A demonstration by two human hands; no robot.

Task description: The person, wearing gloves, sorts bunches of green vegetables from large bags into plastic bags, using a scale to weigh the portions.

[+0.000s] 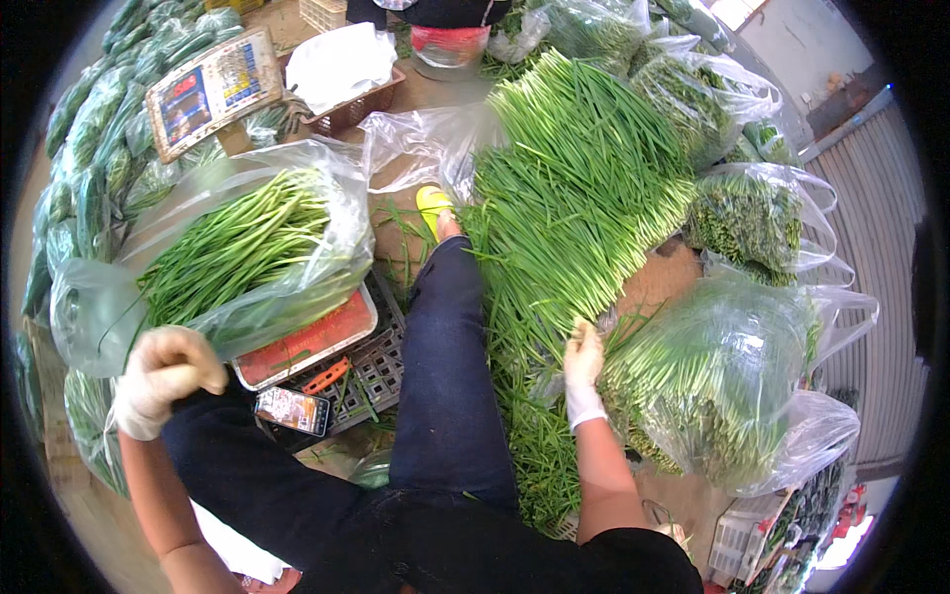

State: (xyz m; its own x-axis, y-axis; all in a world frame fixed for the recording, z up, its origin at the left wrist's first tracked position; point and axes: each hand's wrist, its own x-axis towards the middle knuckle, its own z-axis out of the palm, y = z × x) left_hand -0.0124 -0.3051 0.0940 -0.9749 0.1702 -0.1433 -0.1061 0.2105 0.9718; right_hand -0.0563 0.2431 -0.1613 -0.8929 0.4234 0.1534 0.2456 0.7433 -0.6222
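Note:
My left hand (169,379), in a pale glove, hovers over my knee with its fingers curled and nothing visible in it. Beside it is an open clear plastic bag (345,237). Long green garlic chives (245,230) lie in that bag, on the red pan (315,338) of a scale. My gloved right hand (584,360) touches the pale stem ends at the near edge of a large heap of garlic chives (571,185). Its fingers are bent, but their grip is hard to make out.
An orange-handled tool (326,376) and a phone (292,410) lie on a black plastic crate (378,371). Behind stands the scale's display (215,93). Filled bags of greens (712,379) line the right; more bagged greens (96,178) are stacked left. Another person (438,15) is at the top.

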